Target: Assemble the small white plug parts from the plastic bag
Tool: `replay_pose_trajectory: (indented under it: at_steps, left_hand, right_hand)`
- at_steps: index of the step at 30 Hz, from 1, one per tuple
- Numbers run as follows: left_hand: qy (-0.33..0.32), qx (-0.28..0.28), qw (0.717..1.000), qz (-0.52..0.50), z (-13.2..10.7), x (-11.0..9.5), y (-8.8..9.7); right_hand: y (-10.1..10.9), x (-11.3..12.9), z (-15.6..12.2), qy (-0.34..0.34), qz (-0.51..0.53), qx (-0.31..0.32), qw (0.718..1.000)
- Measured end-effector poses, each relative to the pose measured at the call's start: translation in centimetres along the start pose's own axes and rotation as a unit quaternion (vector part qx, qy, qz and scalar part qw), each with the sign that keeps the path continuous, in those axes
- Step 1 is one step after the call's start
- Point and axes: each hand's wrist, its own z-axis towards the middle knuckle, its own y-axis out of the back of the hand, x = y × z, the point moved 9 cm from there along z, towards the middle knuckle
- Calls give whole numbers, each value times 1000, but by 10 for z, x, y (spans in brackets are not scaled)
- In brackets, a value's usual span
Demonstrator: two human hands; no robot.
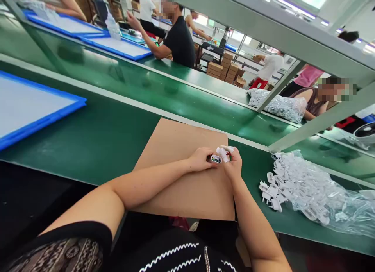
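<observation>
Both my hands meet over a brown cardboard sheet (pixel 178 147) that lies on the green work surface. My left hand (pixel 200 159) is closed around a small white charger plug (pixel 216 158) whose end face shows toward me. My right hand (pixel 233 164) pinches the same plug from the right, with white finger cots on the thumb and fingertips. The plug is held just above the cardboard.
A heap of white plugs (pixel 274 190) spills from a clear plastic bag (pixel 322 197) to my right. A blue-edged white tray (pixel 35 108) lies at left. Grey frame bars (pixel 319 119) cross overhead. Other people work across the green belt (pixel 181 96).
</observation>
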Motion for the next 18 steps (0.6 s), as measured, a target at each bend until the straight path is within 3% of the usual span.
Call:
replay_pose_trajectory:
  at_steps: [6,12,18]
  left_hand:
    - [-12,14,1000,9,2,-3,2]
    - [-23,0,1000,5,3,-2,4]
    - [-19,11,1000,15,3,-2,3]
  right_hand:
    - [-12,27,-12,98,-109,98,984]
    - [-12,31,-13,142,-213,117,959]
    - [-10,30,-14,132,-226,120,958]
